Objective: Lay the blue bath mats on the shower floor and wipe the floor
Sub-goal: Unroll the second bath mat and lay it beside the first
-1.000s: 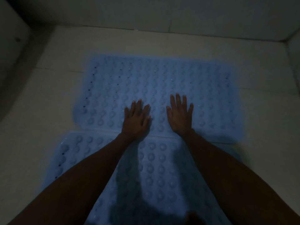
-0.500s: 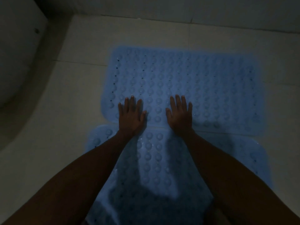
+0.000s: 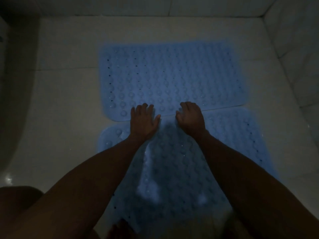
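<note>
Two blue bath mats on shower floor: far mat, near mat, edges meeting. Left hand flat, grasping nothing; right hand curled at seam, grasp unclear. Risks: far mat's near edge overlapping, poor suction on wet tile, mat creeping.

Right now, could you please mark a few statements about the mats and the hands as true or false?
1. Two blue mats lie on the floor, the far mat and the near mat. True.
2. The left hand lies flat with fingers spread. True.
3. The right hand holds a cloth. False: it holds nothing; its fingers are curled at the mats' seam.
4. The mats are smooth. False: both are covered in round bumps.
</note>
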